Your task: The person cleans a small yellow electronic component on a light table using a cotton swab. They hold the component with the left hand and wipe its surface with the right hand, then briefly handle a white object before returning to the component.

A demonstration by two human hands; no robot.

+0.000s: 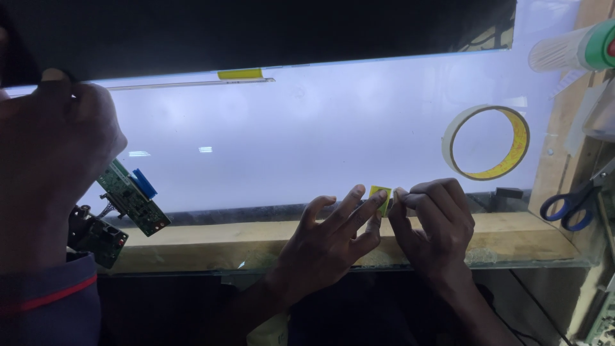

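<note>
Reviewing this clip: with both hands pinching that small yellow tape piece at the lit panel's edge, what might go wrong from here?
1. The yellow tape piece, pinched between the left hand and right hand, may fold and stick to itself.
2. Another person's hand lifts the dark sheet above the lit panel; a slip could drop it.
3. The green circuit board dangles by that hand and could get knocked.

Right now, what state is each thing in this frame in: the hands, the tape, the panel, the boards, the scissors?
Left hand: fingertips pinching the yellow tape piece.
Right hand: pinching the same piece from the other side.
Yellow tape piece: held between both hands at the panel's near edge.
Tape roll: lying flat on the panel.
Backlit panel: lit, glowing white.
Dark sheet: raised by another person's hand.
Circuit boards: hanging at the panel's left edge.
Scissors: lying untouched; blades hidden.
</note>
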